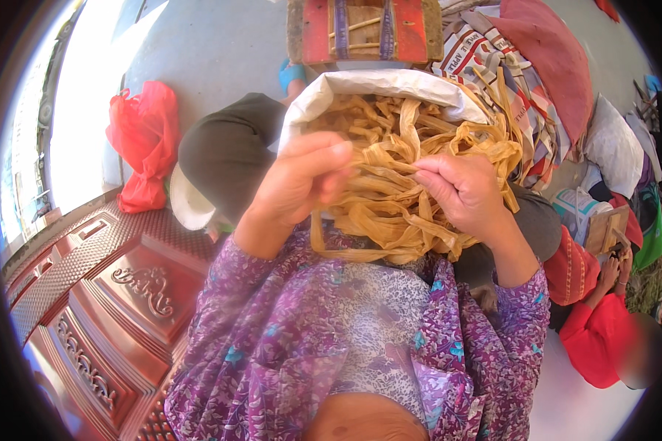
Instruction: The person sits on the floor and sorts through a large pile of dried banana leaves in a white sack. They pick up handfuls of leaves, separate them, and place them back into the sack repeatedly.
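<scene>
A white woven-looking sack point(386, 82) with a rolled-down rim stands before me between my knees. Flat tan strips of dried plant fibre point(386, 220) fill it and spill over its near edge towards my lap. My right hand point(460, 190) pinches one of these strips between thumb and forefinger, above the heap. My left hand point(309, 176) is raised over the left side of the sack, its fingers curled and blurred. Strips pass close to its fingertips, but whether it grips one cannot be made out.
Beyond the sack stands a red and wooden stool point(364, 33) with purple straps. A red plastic bag point(146, 143) lies left, near an embossed metal door panel point(143, 286). Patterned cloth point(496, 71) is heaped at right. A person in red point(596, 336) sits further right, hands at a wooden block point(607, 229).
</scene>
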Action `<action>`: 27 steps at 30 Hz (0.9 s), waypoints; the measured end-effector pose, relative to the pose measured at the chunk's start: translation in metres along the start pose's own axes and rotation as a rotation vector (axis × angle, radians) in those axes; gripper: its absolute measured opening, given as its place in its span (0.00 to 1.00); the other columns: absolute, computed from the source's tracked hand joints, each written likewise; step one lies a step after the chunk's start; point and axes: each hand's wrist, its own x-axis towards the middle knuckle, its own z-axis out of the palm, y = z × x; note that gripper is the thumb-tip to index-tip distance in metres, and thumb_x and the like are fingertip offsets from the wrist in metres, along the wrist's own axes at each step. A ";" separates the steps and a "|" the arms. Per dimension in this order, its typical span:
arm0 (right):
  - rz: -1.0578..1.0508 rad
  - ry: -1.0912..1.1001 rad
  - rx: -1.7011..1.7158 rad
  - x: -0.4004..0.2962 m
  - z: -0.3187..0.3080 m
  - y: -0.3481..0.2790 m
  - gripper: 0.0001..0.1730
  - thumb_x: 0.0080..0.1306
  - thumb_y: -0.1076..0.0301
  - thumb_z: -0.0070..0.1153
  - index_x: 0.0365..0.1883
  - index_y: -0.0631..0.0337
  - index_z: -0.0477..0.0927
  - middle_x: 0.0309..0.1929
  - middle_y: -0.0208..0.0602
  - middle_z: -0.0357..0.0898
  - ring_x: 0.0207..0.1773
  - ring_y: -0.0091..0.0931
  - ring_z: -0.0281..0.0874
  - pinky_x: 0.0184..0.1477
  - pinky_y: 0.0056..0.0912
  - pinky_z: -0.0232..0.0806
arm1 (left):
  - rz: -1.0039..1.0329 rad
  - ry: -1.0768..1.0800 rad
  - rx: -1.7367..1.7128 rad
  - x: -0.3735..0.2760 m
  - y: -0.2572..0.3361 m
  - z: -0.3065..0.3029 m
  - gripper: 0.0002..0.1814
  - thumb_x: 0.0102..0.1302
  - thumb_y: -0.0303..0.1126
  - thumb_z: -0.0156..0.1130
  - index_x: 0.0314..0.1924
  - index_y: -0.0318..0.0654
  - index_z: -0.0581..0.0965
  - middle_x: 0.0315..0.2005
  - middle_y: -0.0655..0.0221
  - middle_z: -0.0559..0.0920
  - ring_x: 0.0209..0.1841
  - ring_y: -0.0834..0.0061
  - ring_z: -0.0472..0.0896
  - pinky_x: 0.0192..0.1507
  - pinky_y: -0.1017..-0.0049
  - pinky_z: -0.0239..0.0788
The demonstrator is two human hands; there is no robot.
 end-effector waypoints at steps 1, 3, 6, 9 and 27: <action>-0.027 0.000 -0.022 -0.001 -0.001 0.000 0.05 0.65 0.69 0.64 0.39 0.58 0.84 0.25 0.41 0.81 0.27 0.37 0.82 0.27 0.35 0.69 | 0.006 -0.011 -0.001 -0.001 -0.001 -0.003 0.16 0.76 0.36 0.57 0.28 0.39 0.73 0.16 0.72 0.72 0.16 0.81 0.66 0.20 0.80 0.55; -0.008 -0.007 -0.048 -0.002 -0.001 -0.001 0.05 0.65 0.68 0.64 0.37 0.57 0.83 0.25 0.40 0.81 0.26 0.36 0.82 0.27 0.35 0.69 | 0.014 -0.035 -0.001 -0.001 -0.004 -0.011 0.16 0.76 0.37 0.56 0.30 0.37 0.76 0.17 0.71 0.75 0.16 0.80 0.68 0.21 0.81 0.58; 0.000 0.010 -0.122 0.000 -0.003 -0.002 0.05 0.64 0.69 0.65 0.36 0.57 0.82 0.26 0.39 0.81 0.26 0.36 0.81 0.26 0.36 0.69 | 0.102 0.086 0.302 0.001 -0.002 -0.014 0.13 0.76 0.37 0.57 0.40 0.34 0.81 0.27 0.66 0.83 0.24 0.77 0.77 0.30 0.79 0.69; -0.066 0.037 -0.200 0.002 -0.001 0.001 0.04 0.63 0.69 0.65 0.35 0.56 0.81 0.24 0.38 0.80 0.25 0.35 0.81 0.26 0.37 0.70 | 0.741 0.239 1.101 0.006 0.006 -0.004 0.13 0.72 0.34 0.61 0.51 0.36 0.82 0.40 0.62 0.86 0.37 0.72 0.82 0.43 0.74 0.75; -0.097 -0.056 -0.270 0.053 -0.024 0.042 0.08 0.70 0.63 0.58 0.33 0.56 0.79 0.21 0.38 0.75 0.23 0.37 0.77 0.25 0.38 0.67 | 0.976 -0.054 1.724 0.044 0.049 -0.015 0.08 0.61 0.28 0.66 0.41 0.37 0.83 0.28 0.66 0.79 0.36 0.61 0.78 0.40 0.62 0.70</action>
